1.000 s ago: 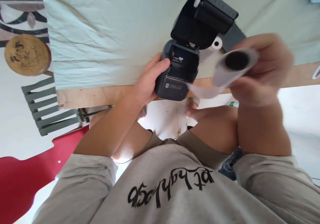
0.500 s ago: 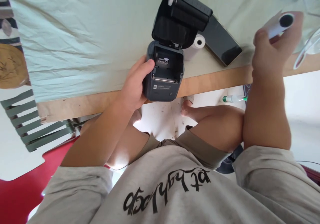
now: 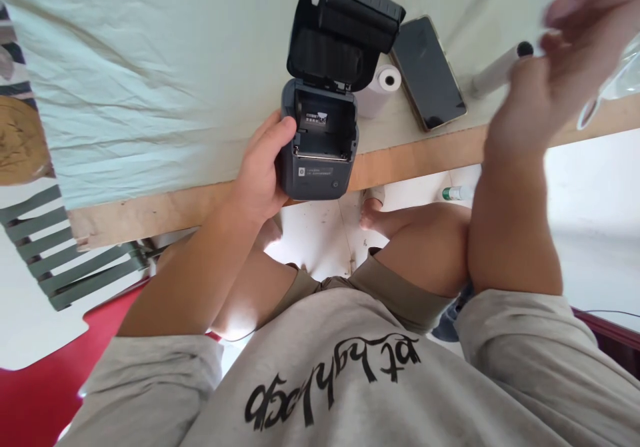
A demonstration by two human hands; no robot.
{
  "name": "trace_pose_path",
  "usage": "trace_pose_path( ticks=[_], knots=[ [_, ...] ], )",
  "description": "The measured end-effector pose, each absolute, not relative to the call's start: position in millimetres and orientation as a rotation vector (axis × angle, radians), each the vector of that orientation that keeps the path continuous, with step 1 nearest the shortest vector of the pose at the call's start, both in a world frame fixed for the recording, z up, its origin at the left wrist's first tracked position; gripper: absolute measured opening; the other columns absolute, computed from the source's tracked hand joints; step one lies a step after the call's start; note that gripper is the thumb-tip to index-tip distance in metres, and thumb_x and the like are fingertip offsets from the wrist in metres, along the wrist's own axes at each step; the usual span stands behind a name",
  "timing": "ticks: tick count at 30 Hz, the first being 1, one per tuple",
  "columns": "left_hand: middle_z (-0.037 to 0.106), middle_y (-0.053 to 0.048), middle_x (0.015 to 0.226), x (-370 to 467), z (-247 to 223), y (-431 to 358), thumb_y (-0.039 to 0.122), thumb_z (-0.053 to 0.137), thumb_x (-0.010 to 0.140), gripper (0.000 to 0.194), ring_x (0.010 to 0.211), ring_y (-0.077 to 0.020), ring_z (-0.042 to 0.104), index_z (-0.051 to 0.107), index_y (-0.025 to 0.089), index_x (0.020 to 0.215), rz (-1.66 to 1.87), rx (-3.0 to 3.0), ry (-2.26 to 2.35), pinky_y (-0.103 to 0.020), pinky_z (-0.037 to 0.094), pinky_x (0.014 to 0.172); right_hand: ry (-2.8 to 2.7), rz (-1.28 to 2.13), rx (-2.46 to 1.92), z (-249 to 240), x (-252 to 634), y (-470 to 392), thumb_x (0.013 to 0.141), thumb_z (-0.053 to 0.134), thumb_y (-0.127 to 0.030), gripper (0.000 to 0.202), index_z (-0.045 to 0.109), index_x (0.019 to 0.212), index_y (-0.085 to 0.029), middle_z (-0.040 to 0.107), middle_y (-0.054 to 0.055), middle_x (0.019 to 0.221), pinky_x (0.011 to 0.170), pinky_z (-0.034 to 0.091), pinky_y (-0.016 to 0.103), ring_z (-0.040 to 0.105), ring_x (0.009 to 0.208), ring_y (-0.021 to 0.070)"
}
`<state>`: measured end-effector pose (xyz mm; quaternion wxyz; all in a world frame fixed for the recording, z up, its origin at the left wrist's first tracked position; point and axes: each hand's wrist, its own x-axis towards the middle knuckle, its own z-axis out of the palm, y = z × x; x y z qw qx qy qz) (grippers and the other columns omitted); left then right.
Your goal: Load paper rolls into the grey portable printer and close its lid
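The left hand (image 3: 263,170) is clasping the side of a dark grey, boxy plastic printer (image 3: 319,180) over the bare wooden table edge (image 3: 405,159), its black lid (image 3: 345,34) standing open; the right hand (image 3: 575,60) is reaching out, blurred, its fingers loosely parted beside a slim white paper roll (image 3: 493,74), and whether the thumb is touching it is impossible to tell. A second white paper roll (image 3: 374,99) is standing just beside the printer, partly hidden, while a flat black rectangular phone (image 3: 430,74) is lying between the rolls on wrinkled pale green cloth (image 3: 170,67).

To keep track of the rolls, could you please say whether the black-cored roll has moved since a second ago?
Yes: judged against the phone, the black-cored roll has moved right, now beside it.
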<state>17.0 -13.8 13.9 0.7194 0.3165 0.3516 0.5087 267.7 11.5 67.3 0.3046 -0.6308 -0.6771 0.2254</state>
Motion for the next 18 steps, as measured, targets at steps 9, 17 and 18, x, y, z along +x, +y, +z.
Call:
trace_pose_path(
  ticks=[9,17,18],
  knots=[
    [0.068,-0.001,0.090,12.0,9.2,-13.5,0.043,0.054,0.086,0.026,0.085,-0.0181,0.065,0.064,0.021,0.095,1.091,0.738,0.752,-0.030,0.052,0.067,-2.094,0.396,-1.474,15.3,217.1,33.9,0.072,0.061,-0.023,0.037,0.050,0.106,-0.030,0.048,0.011,0.113,0.084,0.047,0.041,0.049,0.106,0.0270],
    [0.067,-0.001,0.086,12.6,14.4,-14.1,0.041,0.054,0.088,0.024,0.079,-0.0164,0.067,0.064,0.020,0.092,1.084,0.711,0.776,-0.029,0.054,0.067,-2.039,0.347,-1.474,10.9,221.5,42.6,0.065,0.053,-0.007,0.049,0.051,0.107,-0.032,0.050,0.008,0.104,0.090,0.045,0.044,0.049,0.105,0.0287],
    [0.067,-0.001,0.084,12.9,14.5,-14.2,0.041,0.055,0.087,0.024,0.080,-0.0170,0.067,0.064,0.020,0.091,1.092,0.715,0.776,-0.029,0.054,0.065,-1.999,0.429,-1.474,13.7,222.7,40.3,0.066,0.052,-0.006,0.056,0.047,0.114,-0.034,0.050,0.007,0.112,0.092,0.044,0.044,0.047,0.110,0.0283]
  ],
)
